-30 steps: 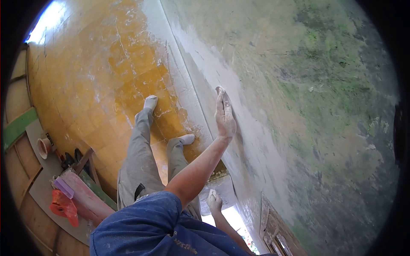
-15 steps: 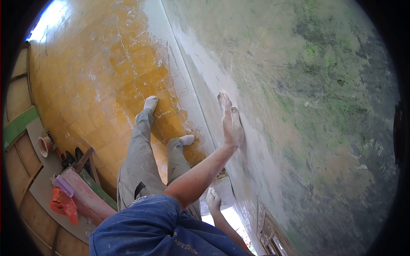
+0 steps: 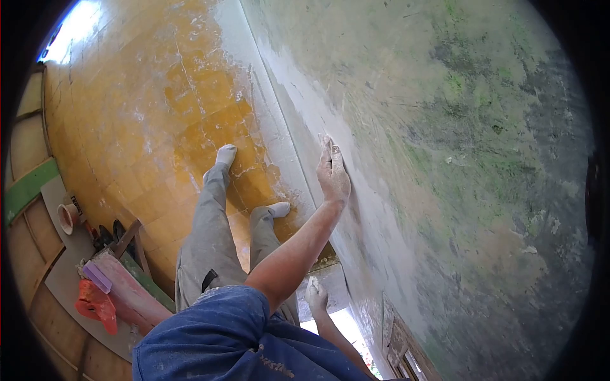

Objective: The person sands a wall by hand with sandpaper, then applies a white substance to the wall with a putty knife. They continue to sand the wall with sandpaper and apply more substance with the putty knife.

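The left hand (image 3: 333, 173) presses something small, perhaps sandpaper, flat against the rigid, dusty wall (image 3: 445, 159); the right hand (image 3: 315, 294) is closed around something pale.

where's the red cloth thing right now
In the head view the red cloth lies at the lower left, on the end of a pinkish wooden plank, just below a small purple block and left of the person's grey trouser leg.

hands (image 3: 333, 174): 2 | socked feet (image 3: 225, 154): 2 | wall (image 3: 457, 159): 1 | red cloth (image 3: 95, 307): 1
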`<state>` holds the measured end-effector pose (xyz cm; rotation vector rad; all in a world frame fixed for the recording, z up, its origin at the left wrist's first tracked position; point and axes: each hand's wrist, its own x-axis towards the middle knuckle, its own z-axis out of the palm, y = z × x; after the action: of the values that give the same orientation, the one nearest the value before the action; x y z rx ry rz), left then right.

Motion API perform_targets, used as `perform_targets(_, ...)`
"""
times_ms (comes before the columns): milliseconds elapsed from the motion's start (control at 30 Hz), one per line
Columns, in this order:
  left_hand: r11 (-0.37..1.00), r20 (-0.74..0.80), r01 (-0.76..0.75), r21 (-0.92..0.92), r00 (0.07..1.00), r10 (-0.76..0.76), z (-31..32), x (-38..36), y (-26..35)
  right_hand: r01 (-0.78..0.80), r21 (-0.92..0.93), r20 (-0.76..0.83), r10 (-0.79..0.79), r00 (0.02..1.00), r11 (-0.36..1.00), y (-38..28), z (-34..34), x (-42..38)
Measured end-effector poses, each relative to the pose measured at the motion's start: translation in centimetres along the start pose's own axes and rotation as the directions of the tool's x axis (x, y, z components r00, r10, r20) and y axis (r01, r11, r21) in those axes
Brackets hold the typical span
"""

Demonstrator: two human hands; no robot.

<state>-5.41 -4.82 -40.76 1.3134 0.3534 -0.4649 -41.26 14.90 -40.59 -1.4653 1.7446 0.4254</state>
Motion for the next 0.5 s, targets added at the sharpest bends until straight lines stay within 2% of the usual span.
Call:
perform_targets(133, 1.0, -0.001, -0.005, -0.007, 1.0, 0.005, 0.4, 0.2, 0.3, -0.005, -0.019, -0.027, 0.005, 1.0, 1.0, 0.1, 0.0, 0.1)
perform_targets(200, 1.0, -0.001, -0.005, -0.005, 1.0, 0.005, 0.4, 0.1, 0.5, 0.071, -0.022, -0.057, -0.072, 0.996, 0.997, 0.1, 0.1, 0.1)
perform_targets(300, 1.0, 0.003, -0.001, -0.003, 1.0, 0.001, 0.4, -0.2, 0.8, 0.003, -0.031, -0.033, -0.004, 0.999, 1.0, -0.1, 0.2, 0.1)
perform_targets(500, 1.0, 0.028, -0.014, 0.025, 1.0, 0.013, 0.6, -0.7, 1.6, 0.03, -0.051, -0.033, -0.032, 0.999, 0.998, 0.3, 0.3, 0.2)
